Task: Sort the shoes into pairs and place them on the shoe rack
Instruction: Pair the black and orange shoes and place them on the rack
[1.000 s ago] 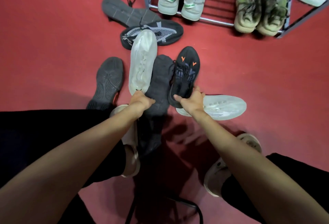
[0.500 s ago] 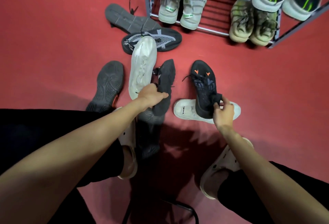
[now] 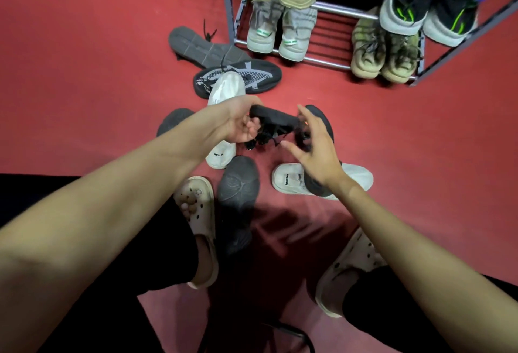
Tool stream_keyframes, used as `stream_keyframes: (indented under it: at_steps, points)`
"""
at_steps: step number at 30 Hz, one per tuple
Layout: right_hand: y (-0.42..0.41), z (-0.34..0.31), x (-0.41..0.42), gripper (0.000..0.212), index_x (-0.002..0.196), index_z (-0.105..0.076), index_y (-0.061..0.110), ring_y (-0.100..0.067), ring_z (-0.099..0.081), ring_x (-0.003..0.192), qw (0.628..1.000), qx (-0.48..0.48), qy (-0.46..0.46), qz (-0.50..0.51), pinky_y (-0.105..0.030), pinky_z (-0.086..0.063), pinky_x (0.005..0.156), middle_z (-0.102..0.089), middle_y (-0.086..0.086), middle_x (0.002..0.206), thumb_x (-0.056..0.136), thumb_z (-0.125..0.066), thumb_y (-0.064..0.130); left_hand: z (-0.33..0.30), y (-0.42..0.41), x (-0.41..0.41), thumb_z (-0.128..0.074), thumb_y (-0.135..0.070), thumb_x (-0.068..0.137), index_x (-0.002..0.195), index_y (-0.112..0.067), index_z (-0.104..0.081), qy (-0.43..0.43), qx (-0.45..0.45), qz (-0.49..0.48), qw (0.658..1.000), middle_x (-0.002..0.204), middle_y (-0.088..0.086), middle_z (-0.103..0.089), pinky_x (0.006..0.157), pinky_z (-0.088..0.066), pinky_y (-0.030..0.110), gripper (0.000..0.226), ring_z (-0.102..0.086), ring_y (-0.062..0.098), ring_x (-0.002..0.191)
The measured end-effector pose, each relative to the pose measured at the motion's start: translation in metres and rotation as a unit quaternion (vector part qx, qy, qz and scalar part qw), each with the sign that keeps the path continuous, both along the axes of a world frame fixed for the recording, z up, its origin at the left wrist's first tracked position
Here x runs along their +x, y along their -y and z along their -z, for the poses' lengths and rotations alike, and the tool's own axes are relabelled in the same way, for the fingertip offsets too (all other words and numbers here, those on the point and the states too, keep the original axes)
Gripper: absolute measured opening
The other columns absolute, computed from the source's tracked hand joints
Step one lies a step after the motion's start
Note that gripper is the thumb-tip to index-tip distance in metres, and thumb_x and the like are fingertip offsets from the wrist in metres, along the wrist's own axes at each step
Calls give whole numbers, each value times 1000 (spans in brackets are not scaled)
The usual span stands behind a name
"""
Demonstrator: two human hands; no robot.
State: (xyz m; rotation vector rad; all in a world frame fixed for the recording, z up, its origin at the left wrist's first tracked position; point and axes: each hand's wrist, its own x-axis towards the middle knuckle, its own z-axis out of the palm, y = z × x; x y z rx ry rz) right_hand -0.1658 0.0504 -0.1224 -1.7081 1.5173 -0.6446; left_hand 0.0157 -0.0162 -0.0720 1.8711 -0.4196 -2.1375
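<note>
Cream clogs (image 3: 197,212) on the person's feet sit nearest, at 6 o'clock. Past them the left hand (image 3: 238,123) has its fingers curled round a black sneaker (image 3: 276,121) held off the red floor (image 3: 84,72), while the right hand (image 3: 316,151) hovers just beside it, fingers spread and holding nothing. White shoes (image 3: 283,181) lie underneath. Shoe rack (image 3: 330,61) with pairs on it at 1 o'clock

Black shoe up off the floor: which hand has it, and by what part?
Left hand grips the black shoe at one end, near the laces. Right hand is spread open beside it, holding nothing.
</note>
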Motion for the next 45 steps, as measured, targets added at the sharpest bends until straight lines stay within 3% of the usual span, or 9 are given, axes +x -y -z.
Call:
stream_keyframes:
  at_steps: [6,9,15,18,23,27,35,41,45]
  points:
    - [29,2,12,23,110,-61,5,-25,-61,88,998,-51,-4,44,-42,-49,86,-67,-10,97,89,-52,6,7,-5,13,-38,-43,97,71,-13,-48,-52,-49,-30,997,48,-1,-50,40,-41,13,41,-45,9,35]
    - [43,10,11,17,100,-55,1,-28,-54,75,991,-46,-21,126,-43,-46,76,-62,-11,82,93,-47,14,27,-14,24,-38,-31,99,70,-11,-49,52,-112,-32,992,65,2,-51,55,-48,26,36,-49,14,55]
    - [81,21,15,25,111,-49,1,-37,-57,93,992,-26,-25,119,-44,-44,83,-64,-21,101,96,-41,18,74,-29,42,-45,-7,89,94,-4,-51,215,-96,54,970,71,6,-54,56,-44,26,8,-51,17,58]
    - [111,25,17,34,125,-48,1,-28,-59,100,991,0,5,135,-37,-43,94,-65,-17,113,93,-47,12,85,-35,41,-46,-8,86,85,-3,-56,268,-116,119,949,80,12,-63,60,-49,29,11,-59,24,63]
    - [137,60,18,70,148,-25,4,-26,-45,133,988,76,8,136,-37,-32,116,-46,-14,145,82,-46,-2,103,-65,33,-54,-15,84,109,-1,-56,362,-117,319,868,105,11,-60,72,-43,30,28,-60,31,103]
    - [114,79,17,57,134,-50,0,-31,-39,138,988,126,-58,63,-34,-25,118,-41,-19,148,78,-44,1,123,-85,20,-71,-36,75,131,2,-38,408,-115,381,821,130,18,-43,99,-42,34,75,-44,33,127]
    - [35,75,-2,41,123,-61,1,-32,-50,125,975,112,-161,-103,-32,-33,112,-51,-22,130,84,-47,-5,138,-95,-15,-78,-65,51,128,-4,-32,553,-126,370,736,129,11,-43,85,-44,36,108,-43,24,118]
    - [5,67,-22,47,130,-55,6,-39,-34,134,947,116,-291,-70,-38,-25,114,-40,-22,142,82,-52,3,141,-100,-19,-81,-66,45,125,-6,-33,546,-141,374,736,126,13,-42,66,-45,35,111,-42,25,114]
    - [-7,63,-25,47,134,-50,7,-41,-28,138,928,151,-333,-75,-42,-23,115,-29,-25,149,87,-50,12,141,-97,-23,-85,-58,44,124,-6,-34,541,-128,341,758,127,14,-42,73,-54,39,108,-43,27,115]
